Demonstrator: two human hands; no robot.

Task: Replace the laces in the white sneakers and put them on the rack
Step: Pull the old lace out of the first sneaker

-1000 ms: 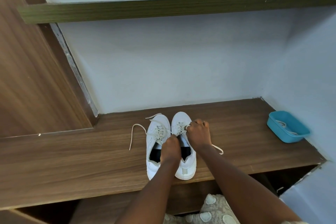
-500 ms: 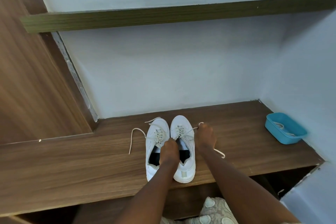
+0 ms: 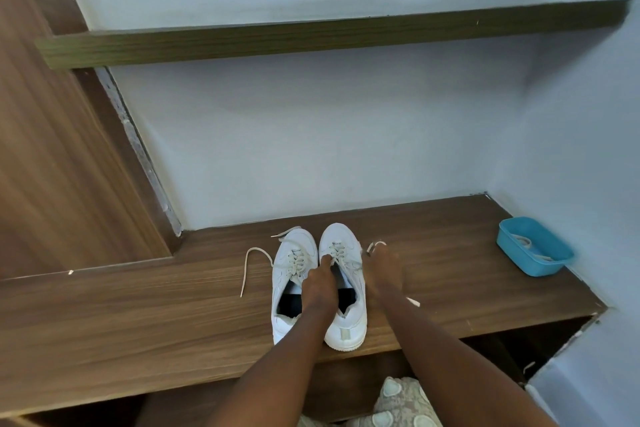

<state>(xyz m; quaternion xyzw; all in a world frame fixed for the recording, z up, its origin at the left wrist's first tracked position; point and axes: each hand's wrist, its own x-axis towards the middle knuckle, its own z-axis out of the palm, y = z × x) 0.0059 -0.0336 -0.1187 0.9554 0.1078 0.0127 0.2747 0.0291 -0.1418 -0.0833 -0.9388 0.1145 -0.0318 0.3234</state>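
Note:
Two white sneakers stand side by side on the wooden shelf (image 3: 138, 315), toes toward the wall. The left sneaker (image 3: 291, 274) has a loose lace (image 3: 252, 253) trailing off to its left. My left hand (image 3: 320, 282) rests on the tongue of the right sneaker (image 3: 346, 288), a finger pressing its lacing. Just right of that shoe, my right hand (image 3: 384, 270) grips a lace end (image 3: 375, 244) that sticks up past the fingers. Another lace end (image 3: 414, 302) lies on the shelf by my right wrist.
A blue plastic tub (image 3: 533, 251) with laces inside sits at the shelf's far right by the wall. A higher wooden shelf (image 3: 311, 36) runs overhead. A wooden panel (image 3: 52, 166) closes the left side. Below the shelf's front edge is an open gap.
My right hand has moved off the right sneaker's lacing to the right, drawing the lace out sideways. My left hand stayed on the tongue. The view has tilted upward.

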